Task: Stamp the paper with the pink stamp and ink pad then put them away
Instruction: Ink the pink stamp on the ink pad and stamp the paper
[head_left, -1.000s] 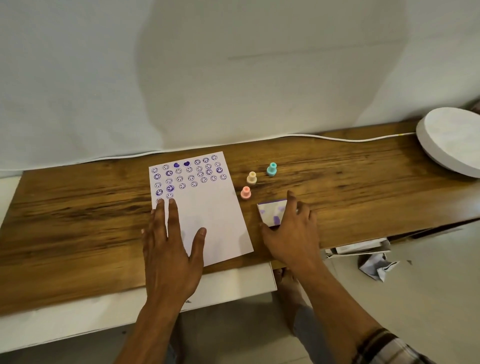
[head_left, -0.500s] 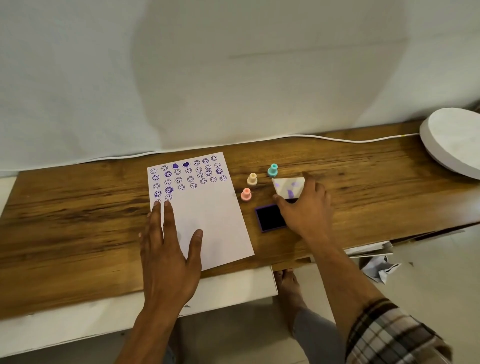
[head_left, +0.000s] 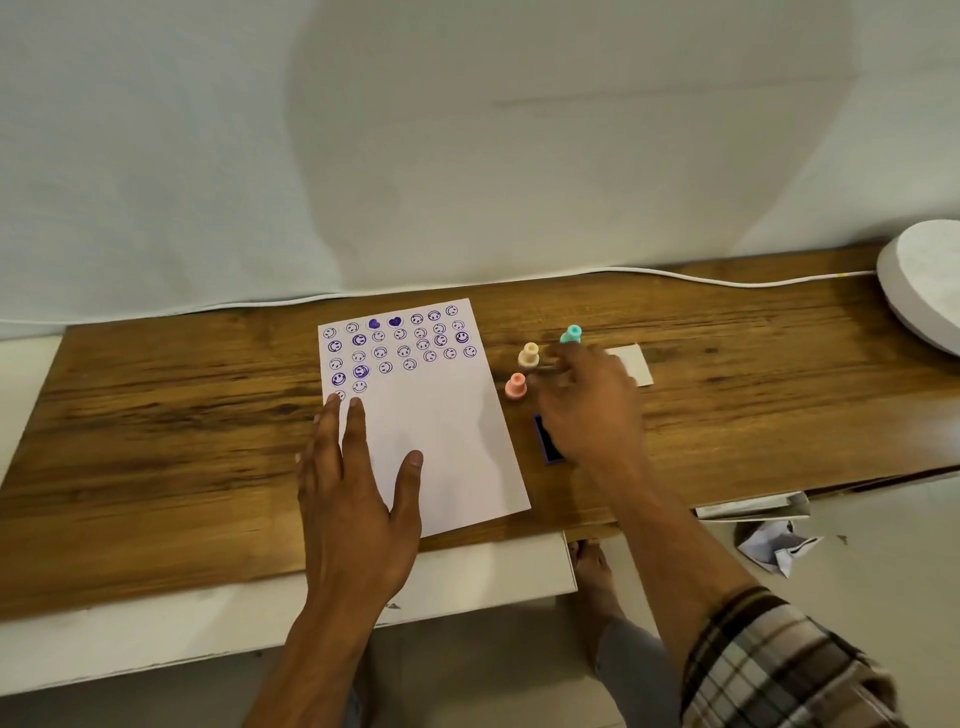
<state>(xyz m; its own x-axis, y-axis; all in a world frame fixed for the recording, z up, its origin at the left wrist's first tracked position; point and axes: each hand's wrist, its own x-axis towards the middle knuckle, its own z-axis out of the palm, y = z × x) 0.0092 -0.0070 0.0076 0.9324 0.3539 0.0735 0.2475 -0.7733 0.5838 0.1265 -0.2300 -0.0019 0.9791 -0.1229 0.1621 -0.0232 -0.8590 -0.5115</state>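
A white paper (head_left: 436, 447) with several purple smiley and heart stamps lies on the wooden table (head_left: 156, 431). My left hand (head_left: 358, 499) rests flat on its lower left part, fingers spread. The pink stamp (head_left: 516, 386) stands upright just right of the paper. My right hand (head_left: 587, 405) hovers blurred beside it, fingers apart and empty, above the open ink pad (head_left: 546, 440), whose dark purple surface shows at its left edge. The pad's white lid (head_left: 632, 364) lies on the table behind the hand.
A beige stamp (head_left: 529, 356) and a teal stamp (head_left: 570, 334) stand behind the pink one. A white cable (head_left: 727, 280) runs along the table's back edge. A round white object (head_left: 924, 286) sits at far right. Crumpled paper (head_left: 776, 545) lies on the floor.
My right hand lifted the lid off the ink pad, set it down behind on the table, let go, and moved left toward the stamps. My left hand stayed on the paper.
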